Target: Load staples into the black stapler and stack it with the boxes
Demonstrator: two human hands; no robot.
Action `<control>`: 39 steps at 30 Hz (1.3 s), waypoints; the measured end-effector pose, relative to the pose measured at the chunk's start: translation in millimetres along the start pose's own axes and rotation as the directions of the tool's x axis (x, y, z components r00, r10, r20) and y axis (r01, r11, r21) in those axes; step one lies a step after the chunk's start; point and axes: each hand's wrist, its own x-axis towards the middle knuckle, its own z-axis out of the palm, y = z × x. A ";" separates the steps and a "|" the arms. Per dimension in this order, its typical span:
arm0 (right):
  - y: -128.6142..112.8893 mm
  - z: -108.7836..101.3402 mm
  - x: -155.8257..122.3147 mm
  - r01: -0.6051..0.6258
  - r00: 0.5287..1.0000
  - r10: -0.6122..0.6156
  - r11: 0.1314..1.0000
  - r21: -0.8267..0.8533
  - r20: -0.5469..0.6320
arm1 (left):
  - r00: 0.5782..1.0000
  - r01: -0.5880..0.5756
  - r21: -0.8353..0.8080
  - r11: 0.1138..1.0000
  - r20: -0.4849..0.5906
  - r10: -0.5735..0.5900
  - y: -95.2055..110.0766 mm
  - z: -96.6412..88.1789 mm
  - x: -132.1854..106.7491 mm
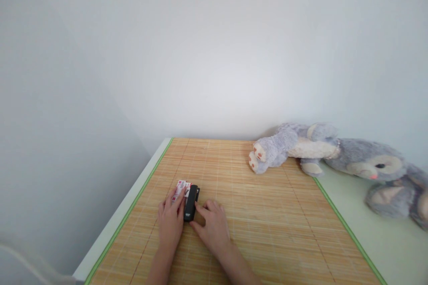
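A black stapler (191, 205) lies lengthwise on the bamboo mat, pointing away from me. To its left is a small white box with red print (181, 185), perhaps more than one, partly covered by my fingers. My left hand (171, 219) rests over this box with its fingers stretched forward, the forefinger alongside the stapler. From the right, my right hand (213, 225) touches the stapler with thumb and forefinger, at its near end and right side. The other right fingers are curled loosely.
The bamboo mat (254, 213) with green edging covers most of a pale table (397, 240). A grey plush rabbit (364, 156) lies across the far right, its feet on the mat. A plain wall stands behind. A blurred pale cord (30, 262) shows at lower left.
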 end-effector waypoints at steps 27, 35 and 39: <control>85.2 -76.2 -66.2 -0.191 0.968 0.154 0.965 -0.179 -0.199 | 0.984 -0.086 -0.234 0.968 -0.172 0.046 59.8 -36.0 -24.1; 114.0 -88.4 -102.7 -0.390 0.917 0.269 0.757 -0.524 -0.294 | 0.932 -0.259 -0.132 0.957 0.228 0.284 151.2 14.1 -47.9; 105.3 -82.0 -97.7 -0.409 0.911 0.281 0.708 -0.576 -0.302 | 0.943 -0.234 -0.012 0.972 0.241 0.230 154.5 23.9 -51.3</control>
